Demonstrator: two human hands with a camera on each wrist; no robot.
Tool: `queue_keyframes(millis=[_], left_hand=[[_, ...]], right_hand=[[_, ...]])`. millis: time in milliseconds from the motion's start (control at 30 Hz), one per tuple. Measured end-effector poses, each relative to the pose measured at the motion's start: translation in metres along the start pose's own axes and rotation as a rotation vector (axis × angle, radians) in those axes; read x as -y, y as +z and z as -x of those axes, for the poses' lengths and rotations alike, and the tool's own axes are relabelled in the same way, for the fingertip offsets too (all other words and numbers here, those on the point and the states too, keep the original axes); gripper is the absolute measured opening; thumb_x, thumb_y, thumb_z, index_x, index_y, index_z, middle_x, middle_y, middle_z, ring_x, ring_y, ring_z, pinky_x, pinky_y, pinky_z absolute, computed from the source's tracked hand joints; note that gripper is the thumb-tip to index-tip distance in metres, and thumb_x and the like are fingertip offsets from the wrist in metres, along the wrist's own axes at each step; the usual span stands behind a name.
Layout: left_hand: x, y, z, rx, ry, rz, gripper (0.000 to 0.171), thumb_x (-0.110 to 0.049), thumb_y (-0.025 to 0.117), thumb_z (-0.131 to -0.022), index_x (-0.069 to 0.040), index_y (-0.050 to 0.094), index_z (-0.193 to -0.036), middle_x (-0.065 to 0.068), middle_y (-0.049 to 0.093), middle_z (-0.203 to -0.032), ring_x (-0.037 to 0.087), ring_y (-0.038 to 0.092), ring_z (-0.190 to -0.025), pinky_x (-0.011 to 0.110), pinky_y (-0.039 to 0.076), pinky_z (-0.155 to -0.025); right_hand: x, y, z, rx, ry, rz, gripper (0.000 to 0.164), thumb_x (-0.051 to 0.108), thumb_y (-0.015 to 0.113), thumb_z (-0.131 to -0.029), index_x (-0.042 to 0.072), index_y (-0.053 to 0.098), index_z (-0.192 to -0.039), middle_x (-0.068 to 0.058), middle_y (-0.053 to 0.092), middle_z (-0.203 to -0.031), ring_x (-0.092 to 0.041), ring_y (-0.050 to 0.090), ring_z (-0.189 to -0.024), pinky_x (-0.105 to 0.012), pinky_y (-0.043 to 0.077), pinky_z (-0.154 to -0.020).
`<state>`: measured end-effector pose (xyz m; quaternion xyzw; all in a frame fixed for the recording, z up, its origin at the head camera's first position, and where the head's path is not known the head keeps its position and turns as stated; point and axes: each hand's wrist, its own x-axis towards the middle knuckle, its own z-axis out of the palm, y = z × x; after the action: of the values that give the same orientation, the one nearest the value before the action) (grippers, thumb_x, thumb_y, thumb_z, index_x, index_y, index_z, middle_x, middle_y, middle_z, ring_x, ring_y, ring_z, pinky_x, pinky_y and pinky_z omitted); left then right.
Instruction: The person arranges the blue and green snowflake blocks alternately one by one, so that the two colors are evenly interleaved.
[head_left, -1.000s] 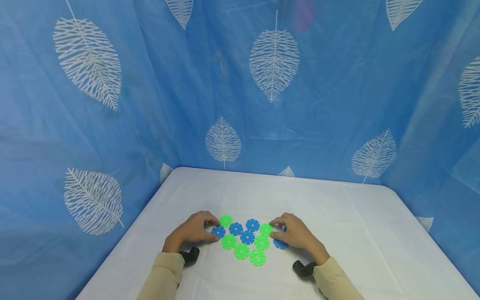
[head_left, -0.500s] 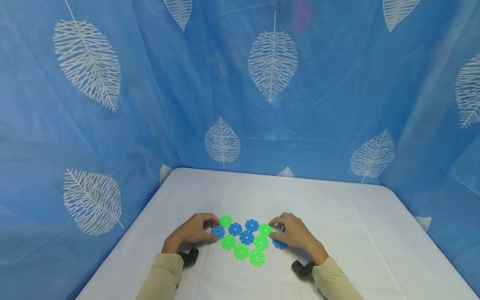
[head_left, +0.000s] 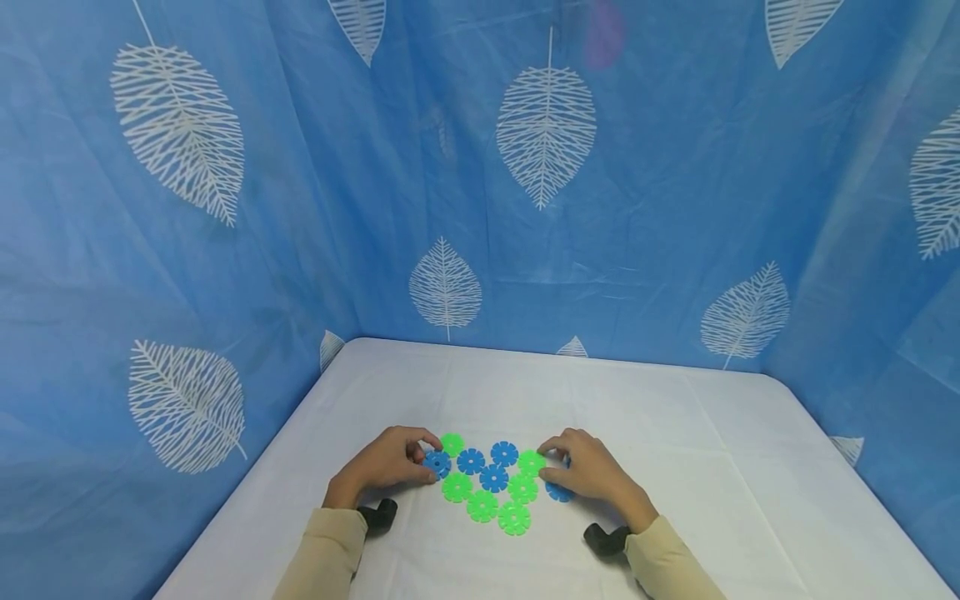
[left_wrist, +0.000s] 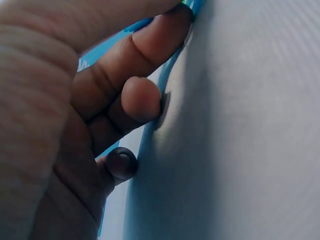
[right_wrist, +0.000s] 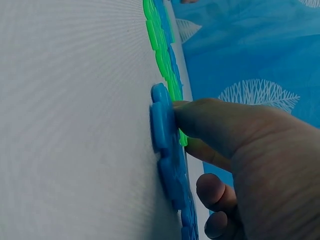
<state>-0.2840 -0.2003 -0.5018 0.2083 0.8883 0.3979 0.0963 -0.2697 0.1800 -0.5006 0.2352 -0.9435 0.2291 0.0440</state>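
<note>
Notched plastic connector discs, blue and green, lie in a group on the white table. In the head view my left hand (head_left: 390, 458) pinches a blue disc (head_left: 437, 464) at the group's left end, thumb at its near edge and index finger at its far edge. The left wrist view shows only a sliver of blue disc (left_wrist: 138, 25) between thumb and fingers. My right hand (head_left: 588, 465) holds a green disc (head_left: 532, 462) by its edges between thumb and index finger. Beneath that hand lies another blue disc (head_left: 559, 491), partly hidden; the right wrist view shows blue discs (right_wrist: 165, 127) beside the thumb.
Between the hands sit more blue discs (head_left: 493, 478) and green discs (head_left: 482, 506), with one green disc (head_left: 452, 445) beyond the left fingertips. A blue curtain (head_left: 637, 208) with white leaf prints surrounds the white table (head_left: 660, 433). Black wrist mounts (head_left: 606, 540) sit under both wrists.
The blue disc at my left fingers shows a dark centre instead of a white one and has a slightly different look. My right hand and the other discs keep their places.
</note>
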Motion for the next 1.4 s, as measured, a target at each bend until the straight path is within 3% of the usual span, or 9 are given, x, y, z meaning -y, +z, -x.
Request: queue_keyframes(millis=[233,500,700,900,1033,1400], left_hand=[[0.001,-0.004,-0.005,-0.076,0.012,0.080,0.037,-0.030,0.084,-0.081,-0.029,0.069,-0.115,-0.002,0.066,-0.084,0.013,0.059,-0.076,0.028,0.049,-0.070],[-0.002,-0.013,-0.014,-0.212,0.030,0.192,0.035,-0.028,0.077,-0.089,-0.025,0.068,-0.122,0.004,0.068,-0.079,0.010,0.047,-0.058,0.025,0.039,-0.052],[0.000,-0.018,-0.026,-0.320,0.007,0.188,0.036,-0.033,0.074,-0.092,-0.028,0.066,-0.126,0.005,0.068,-0.079,0.014,0.047,-0.061,0.026,0.037,-0.054],[0.001,-0.021,-0.035,-0.404,0.007,0.198,0.038,-0.027,0.071,-0.094,-0.021,0.064,-0.131,0.006,0.065,-0.079,0.016,0.048,-0.063,0.028,0.040,-0.055],[0.005,-0.023,-0.043,-0.457,-0.007,0.205,0.035,-0.025,0.071,-0.094,-0.024,0.065,-0.128,0.009,0.066,-0.079,0.016,0.045,-0.059,0.027,0.038,-0.053],[0.018,-0.025,-0.066,-0.558,-0.039,0.167,0.034,-0.029,0.074,-0.091,-0.023,0.067,-0.124,0.009,0.073,-0.083,0.019,0.053,-0.065,0.030,0.043,-0.063]], right_hand=[[0.001,0.001,-0.002,0.006,0.021,0.016,0.031,0.040,0.078,-0.084,0.024,0.074,-0.110,0.011,0.060,-0.090,-0.007,0.051,-0.084,-0.033,0.044,-0.075],[0.001,0.001,-0.001,-0.001,0.025,0.014,0.030,0.041,0.078,-0.085,0.025,0.074,-0.111,0.011,0.059,-0.089,-0.007,0.049,-0.081,-0.033,0.042,-0.076],[0.000,0.001,-0.003,0.000,0.037,0.012,0.031,0.041,0.078,-0.085,0.026,0.074,-0.111,0.012,0.058,-0.089,-0.007,0.049,-0.082,-0.032,0.042,-0.075],[0.001,0.003,-0.001,0.005,0.024,0.008,0.032,0.042,0.077,-0.085,0.024,0.073,-0.112,0.011,0.058,-0.089,-0.007,0.049,-0.082,-0.032,0.043,-0.073],[0.002,0.005,-0.001,0.002,0.007,0.016,0.032,0.042,0.076,-0.086,0.024,0.073,-0.111,0.011,0.058,-0.089,-0.007,0.049,-0.082,-0.032,0.043,-0.074],[-0.004,0.007,-0.002,-0.001,-0.001,0.024,0.032,0.044,0.075,-0.087,0.026,0.072,-0.113,0.012,0.057,-0.089,-0.006,0.049,-0.081,-0.031,0.044,-0.073]])
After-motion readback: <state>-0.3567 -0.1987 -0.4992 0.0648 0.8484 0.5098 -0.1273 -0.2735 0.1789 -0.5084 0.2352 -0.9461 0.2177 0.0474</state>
